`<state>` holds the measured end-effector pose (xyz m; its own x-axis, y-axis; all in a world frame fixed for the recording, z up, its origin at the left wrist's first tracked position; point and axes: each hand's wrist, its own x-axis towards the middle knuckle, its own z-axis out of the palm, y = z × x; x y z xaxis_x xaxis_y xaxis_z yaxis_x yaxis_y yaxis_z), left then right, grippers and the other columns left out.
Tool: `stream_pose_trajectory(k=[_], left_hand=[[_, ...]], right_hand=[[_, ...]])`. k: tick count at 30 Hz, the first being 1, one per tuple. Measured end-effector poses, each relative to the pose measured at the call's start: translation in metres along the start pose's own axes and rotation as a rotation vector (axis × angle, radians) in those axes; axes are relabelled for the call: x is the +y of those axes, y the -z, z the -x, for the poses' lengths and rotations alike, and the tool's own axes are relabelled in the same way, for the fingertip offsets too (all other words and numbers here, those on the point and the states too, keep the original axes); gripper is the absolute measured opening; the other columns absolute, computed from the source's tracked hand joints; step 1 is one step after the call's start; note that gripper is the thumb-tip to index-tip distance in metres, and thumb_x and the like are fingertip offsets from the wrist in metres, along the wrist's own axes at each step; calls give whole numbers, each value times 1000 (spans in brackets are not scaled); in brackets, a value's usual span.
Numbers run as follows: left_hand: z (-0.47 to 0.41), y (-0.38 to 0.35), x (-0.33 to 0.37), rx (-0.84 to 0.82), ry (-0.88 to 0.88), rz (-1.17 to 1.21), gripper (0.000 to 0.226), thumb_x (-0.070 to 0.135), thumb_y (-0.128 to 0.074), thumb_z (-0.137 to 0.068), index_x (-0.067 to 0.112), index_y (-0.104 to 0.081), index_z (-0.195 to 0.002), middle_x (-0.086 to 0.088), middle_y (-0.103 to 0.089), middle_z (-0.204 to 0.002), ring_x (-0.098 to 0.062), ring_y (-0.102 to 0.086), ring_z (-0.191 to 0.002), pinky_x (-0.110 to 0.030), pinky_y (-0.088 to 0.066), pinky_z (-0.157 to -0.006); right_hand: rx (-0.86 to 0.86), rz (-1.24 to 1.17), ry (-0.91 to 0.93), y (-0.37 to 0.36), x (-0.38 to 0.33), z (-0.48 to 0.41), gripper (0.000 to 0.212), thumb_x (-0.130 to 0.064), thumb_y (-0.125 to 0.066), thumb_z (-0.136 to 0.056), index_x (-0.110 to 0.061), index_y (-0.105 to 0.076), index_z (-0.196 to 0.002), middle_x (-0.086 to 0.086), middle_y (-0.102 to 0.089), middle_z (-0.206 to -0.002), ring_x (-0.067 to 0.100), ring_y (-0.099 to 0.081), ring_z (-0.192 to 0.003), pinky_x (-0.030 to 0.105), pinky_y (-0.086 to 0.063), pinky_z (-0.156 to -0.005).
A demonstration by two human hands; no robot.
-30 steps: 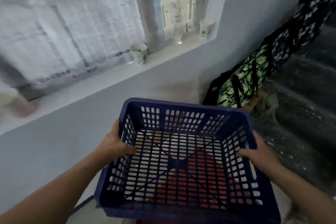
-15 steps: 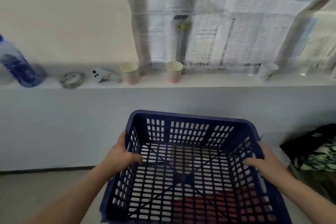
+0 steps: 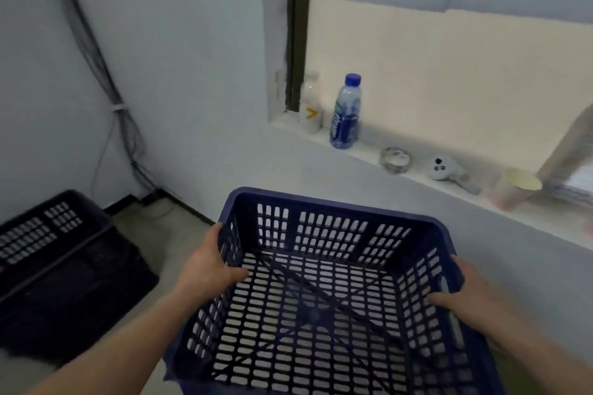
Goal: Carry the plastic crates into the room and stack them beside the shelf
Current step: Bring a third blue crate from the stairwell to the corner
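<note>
I carry an empty blue plastic crate (image 3: 324, 212) with slotted walls in front of me, held level above the floor. My left hand (image 3: 208, 266) grips its left rim, thumb inside the wall. Gripping the right rim in the same way is my right hand (image 3: 462, 295). Other dark blue crates (image 3: 48, 253) sit stacked on the floor at the lower left, next to the wall corner. No shelf is in sight.
A white ledge (image 3: 401, 179) runs along the wall on the right, with a blue-capped water bottle (image 3: 345, 112), a white bottle (image 3: 309, 106), a tape roll (image 3: 395, 160), a white controller (image 3: 444, 168) and a paper cup (image 3: 516, 187). Cables (image 3: 106, 83) run down the left wall.
My view has swung left along the ledge: the papered window and cups slid off to the right, and the room corner with stacked crates came into sight. Both hands kept their grip.
</note>
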<state>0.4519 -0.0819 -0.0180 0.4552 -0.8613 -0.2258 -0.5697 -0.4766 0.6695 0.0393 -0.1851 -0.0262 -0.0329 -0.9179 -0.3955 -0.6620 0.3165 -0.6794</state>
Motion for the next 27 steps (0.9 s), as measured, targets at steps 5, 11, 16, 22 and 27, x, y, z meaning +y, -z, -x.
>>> stream_pose_trajectory(k=[5,11,16,22,27], left_hand=[[-1,84,-70,198,188,-35,111,36,-86,-70,28,-16,-157,1,-62,-120,-11,-57,-82,-32,-53,-69],[24,147,-120,392,392,4,108,34,-86,-71,27,-19,-155,6,-57,-107,-17,-63,-85,-38,-58,-74],[50,174,-141,575,520,62,101,32,-88,-71,23,-28,-151,4,-59,-111,-19,-59,-90,-34,-50,-74],[76,193,-159,741,632,123,90,30,-89,-69,19,-39,-142,2,-61,-112,-22,-62,-96,-36,-51,-78],[84,212,-182,811,714,148,91,32,-89,-68,18,-38,-143,3,-58,-111,-21,-59,-95,-35,-49,-78]], right_hand=[[-130,136,178,-80,-92,-37,101,-11,-90,-74,-21,-35,-157,0,-60,-114,20,-64,-95,41,-54,-90],[-225,229,418,-163,-193,-71,91,-19,-88,-74,-20,-40,-151,0,-60,-108,25,-62,-91,35,-47,-80],[-325,270,564,-215,-267,-86,77,-25,-83,-80,-22,-41,-144,-4,-63,-98,8,-61,-74,27,-44,-60],[-396,350,718,-262,-340,-81,76,-32,-81,-82,-25,-39,-145,0,-67,-106,16,-66,-78,33,-50,-66],[-433,394,802,-306,-388,-70,75,-39,-80,-81,-27,-40,-144,0,-68,-111,21,-68,-83,39,-54,-75]])
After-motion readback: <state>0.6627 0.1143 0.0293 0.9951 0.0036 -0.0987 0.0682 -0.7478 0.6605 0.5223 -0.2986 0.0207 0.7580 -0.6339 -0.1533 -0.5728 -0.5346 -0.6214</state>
